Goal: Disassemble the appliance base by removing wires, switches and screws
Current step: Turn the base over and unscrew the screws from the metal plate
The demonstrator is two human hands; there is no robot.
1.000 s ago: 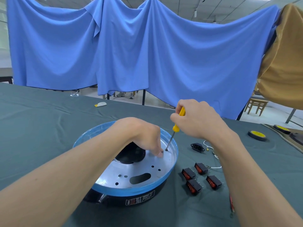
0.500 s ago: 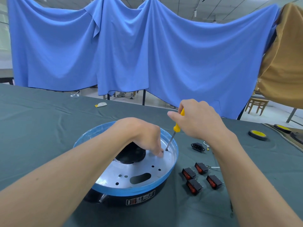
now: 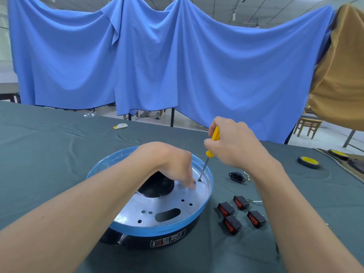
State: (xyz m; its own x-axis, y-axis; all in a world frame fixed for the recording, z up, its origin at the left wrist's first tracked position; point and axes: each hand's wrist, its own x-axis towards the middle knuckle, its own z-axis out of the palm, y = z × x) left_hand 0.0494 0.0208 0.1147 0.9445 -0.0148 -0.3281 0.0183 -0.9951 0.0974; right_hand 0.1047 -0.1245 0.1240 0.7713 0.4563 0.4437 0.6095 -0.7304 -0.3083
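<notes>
The round appliance base (image 3: pixel 204 201) has a blue rim, a black body and a silver inner plate with holes. It sits on the dark green tablecloth. My right hand (image 3: pixel 234 144) grips a yellow-handled screwdriver (image 3: pixel 213 137), whose tip stands on a screw (image 3: pixel 199 180) near the plate's far right edge. My left hand (image 3: pixel 173 164) reaches into the base, fingertips curled down on the plate right beside the screw. Several black rocker switches with red faces (image 3: pixel 241 213) lie to the right of the base, and a black power socket (image 3: pixel 237 176) lies behind them.
A white wire (image 3: pixel 256 201) lies by the switches. A black and yellow tape roll (image 3: pixel 308 162) sits at the far right, with more items on a tray beyond it. A small yellow and white scrap (image 3: pixel 120 126) lies far left. Blue cloth hangs behind the table.
My right hand has shifted its grip around the screwdriver handle, as in turning it. The tip stays on the same screw. My left hand has not moved.
</notes>
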